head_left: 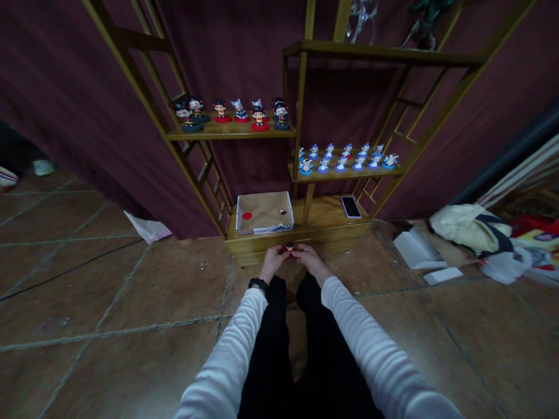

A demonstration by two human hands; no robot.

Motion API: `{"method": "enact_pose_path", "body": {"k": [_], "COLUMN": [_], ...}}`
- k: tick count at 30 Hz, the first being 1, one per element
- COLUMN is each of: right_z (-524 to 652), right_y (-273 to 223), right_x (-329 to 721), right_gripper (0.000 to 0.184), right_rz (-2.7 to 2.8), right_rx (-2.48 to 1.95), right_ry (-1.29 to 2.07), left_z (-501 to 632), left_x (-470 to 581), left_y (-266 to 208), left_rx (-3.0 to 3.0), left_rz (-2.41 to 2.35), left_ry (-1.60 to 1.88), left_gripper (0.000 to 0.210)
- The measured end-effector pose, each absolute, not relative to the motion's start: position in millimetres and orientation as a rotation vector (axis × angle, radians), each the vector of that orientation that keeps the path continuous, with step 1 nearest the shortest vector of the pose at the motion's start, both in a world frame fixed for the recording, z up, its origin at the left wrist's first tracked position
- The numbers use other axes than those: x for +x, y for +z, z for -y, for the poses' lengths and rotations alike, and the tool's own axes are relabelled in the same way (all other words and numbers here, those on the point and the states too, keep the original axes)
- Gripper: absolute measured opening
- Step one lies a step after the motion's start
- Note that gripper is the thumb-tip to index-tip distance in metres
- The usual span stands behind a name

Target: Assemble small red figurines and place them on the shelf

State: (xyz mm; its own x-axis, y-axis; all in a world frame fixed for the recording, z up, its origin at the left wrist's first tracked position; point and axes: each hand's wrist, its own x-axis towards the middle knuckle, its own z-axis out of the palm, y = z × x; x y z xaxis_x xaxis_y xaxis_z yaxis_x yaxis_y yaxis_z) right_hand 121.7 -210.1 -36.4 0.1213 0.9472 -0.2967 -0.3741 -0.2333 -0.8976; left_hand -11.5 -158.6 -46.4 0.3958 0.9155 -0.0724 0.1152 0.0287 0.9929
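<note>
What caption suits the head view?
Left hand and right hand hold a small figurine before a wooden display shelf bearing more figurines and an open box.

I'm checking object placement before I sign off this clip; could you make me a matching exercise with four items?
1. Smartphone
2. Red disc
3. Black wristwatch
4. Small red-and-black figurine

A. Held between the left hand and right hand
B. Inside the shallow box
C. Directly on the bottom shelf
D. Worn on the wrist

Pairs: 1-C, 2-B, 3-D, 4-A
</note>
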Motion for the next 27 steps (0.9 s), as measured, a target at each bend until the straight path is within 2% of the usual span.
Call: {"method": "enact_pose_path", "body": {"k": [6,13,22,27], "right_z": [208.5,205.3,205.4,205.4], "right_y": [-39.9,-43.3,-36.1,-35.5], "right_x": [126.0,127.8,126.1,124.3], "right_gripper": [0.026,0.026,0.025,0.027], "right_rz": [0.566,0.568,0.611,0.61], "right_rx": [-1.164,-1.171,-1.176,-1.185], "right_ry": [1.389,1.396,1.42,1.395], "left_z": [153.2,151.2,148.7,147.8], "left_x": [-7.8,-7.6,-7.6,-7.5], "left_y": [-52.5,-50.4,-54.0,-58.2], "left_rx": [1.426,1.57,1.662,1.67], "left_rz": [-0.847,-1.013,-1.076,-1.028], "left_ry": [0.796,0.792,0.818,0.812], "left_gripper": [0.023,0.018,0.034,0.031]}}
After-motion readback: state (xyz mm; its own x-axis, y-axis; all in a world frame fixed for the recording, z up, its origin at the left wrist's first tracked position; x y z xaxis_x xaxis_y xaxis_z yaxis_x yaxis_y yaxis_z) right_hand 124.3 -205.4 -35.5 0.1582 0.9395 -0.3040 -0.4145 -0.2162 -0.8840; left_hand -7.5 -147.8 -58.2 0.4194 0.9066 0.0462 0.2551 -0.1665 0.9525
